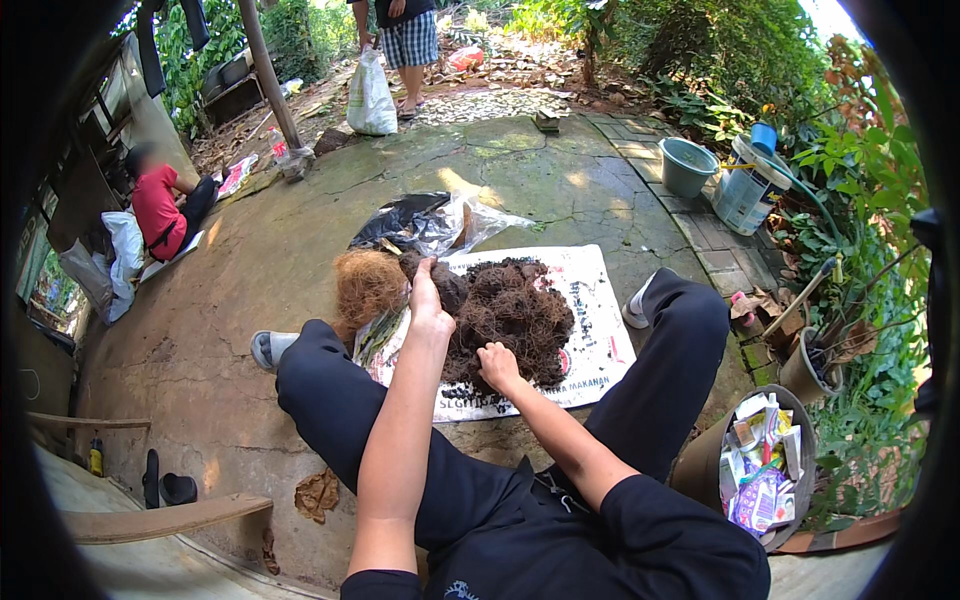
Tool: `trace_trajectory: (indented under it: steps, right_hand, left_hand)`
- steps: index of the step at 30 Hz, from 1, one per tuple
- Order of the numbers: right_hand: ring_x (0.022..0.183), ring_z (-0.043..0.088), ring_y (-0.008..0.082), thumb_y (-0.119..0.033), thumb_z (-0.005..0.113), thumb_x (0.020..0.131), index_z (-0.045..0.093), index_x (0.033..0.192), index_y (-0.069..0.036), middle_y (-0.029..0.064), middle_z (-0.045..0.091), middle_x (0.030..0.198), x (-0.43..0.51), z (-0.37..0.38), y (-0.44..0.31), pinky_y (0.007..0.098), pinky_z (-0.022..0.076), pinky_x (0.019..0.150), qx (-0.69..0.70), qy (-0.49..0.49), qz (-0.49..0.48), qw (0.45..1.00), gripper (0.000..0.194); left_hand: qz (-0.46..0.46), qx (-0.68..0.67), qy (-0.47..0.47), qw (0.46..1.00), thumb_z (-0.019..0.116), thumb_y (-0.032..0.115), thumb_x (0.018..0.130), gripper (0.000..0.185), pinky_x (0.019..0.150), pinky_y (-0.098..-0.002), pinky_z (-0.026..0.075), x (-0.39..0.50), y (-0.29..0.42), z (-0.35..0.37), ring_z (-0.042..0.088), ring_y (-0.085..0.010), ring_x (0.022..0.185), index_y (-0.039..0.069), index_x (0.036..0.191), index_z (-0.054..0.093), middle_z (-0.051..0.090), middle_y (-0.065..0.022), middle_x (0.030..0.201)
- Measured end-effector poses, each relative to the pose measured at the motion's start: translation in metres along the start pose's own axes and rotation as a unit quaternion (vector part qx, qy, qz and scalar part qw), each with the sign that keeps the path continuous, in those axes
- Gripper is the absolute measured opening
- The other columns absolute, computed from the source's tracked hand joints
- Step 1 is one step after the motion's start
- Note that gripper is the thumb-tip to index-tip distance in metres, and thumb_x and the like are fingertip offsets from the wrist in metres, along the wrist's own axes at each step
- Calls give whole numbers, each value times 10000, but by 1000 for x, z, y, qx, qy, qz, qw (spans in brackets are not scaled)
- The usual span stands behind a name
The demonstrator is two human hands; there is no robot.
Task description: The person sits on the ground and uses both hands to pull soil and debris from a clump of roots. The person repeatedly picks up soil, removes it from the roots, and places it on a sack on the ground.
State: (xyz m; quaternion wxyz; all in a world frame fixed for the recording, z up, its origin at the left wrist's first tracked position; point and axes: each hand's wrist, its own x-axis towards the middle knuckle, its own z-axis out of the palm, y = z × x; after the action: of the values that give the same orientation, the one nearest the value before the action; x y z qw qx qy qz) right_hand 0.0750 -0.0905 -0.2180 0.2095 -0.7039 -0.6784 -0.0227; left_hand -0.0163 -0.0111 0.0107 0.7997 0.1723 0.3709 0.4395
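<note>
Between my legs a printed white woven sack [592,292] lies flat, bearing a heap of dark soil matted with brown root fibres [517,315]. My left hand [431,304] grips a dark soil clump [448,289] at the heap's upper left; its palm side is partly hidden. At the heap's near edge, the curled fingers of my right hand [499,367] touch the soil, their tips hidden in it. A ball of light brown coir-like fibre [367,285] rests left of my left hand. Long green-grey strips [379,334], perhaps leaves, lie below it.
Black and clear plastic bags [442,225] lie beyond the sack. At right stand a grey bucket [688,166], a paint pail [750,187] and a bin of packaging [690,465]. One person [161,206] sits at left; another [409,45] stands ahead holding a white sack [371,94].
</note>
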Motion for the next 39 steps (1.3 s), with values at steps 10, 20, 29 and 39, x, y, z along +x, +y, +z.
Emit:
trace_trajectory:
  steps: [10, 20, 29, 39]
  right_hand:
    - [796, 596, 292, -137, 610, 729, 578, 779, -56, 121, 616, 792, 5, -6, -1, 406, 502, 688, 26, -67, 38, 997, 101]
    - [819, 600, 319, -74, 577, 738, 533, 874, -29, 153, 582, 787, 4, -3, -5, 408, 498, 715, 57, -15, 30, 998, 151]
    - [813, 594, 295, -64, 484, 758, 532, 841, -47, 129, 583, 832, 2, -6, -4, 386, 484, 702, -40, -69, 16, 997, 97]
    - [980, 530, 317, -50, 492, 739, 521, 1051, 6, 177, 524, 1059, 9, 25, -40, 375, 454, 856, 25, -98, -71, 992, 319]
  left_hand:
    - [-2, 6, 19, 1000, 569, 362, 806, 312, 754, -413, 503, 2, 0, -1, 618, -226, 816, 93, 961, 595, 633, -64, 919]
    - [6, -1, 6, 1000, 562, 368, 808, 323, 768, -401, 498, 2, 0, -1, 616, -223, 820, 90, 969, 595, 633, -62, 926]
    - [-5, 11, -30, 999, 577, 434, 766, 337, 745, -427, 495, -15, 16, 4, 614, -232, 791, 132, 913, 593, 636, -64, 894]
    - [-2, -51, -30, 998, 633, 376, 745, 256, 638, -372, 522, -43, 34, -3, 613, -206, 698, 152, 861, 590, 632, -25, 803]
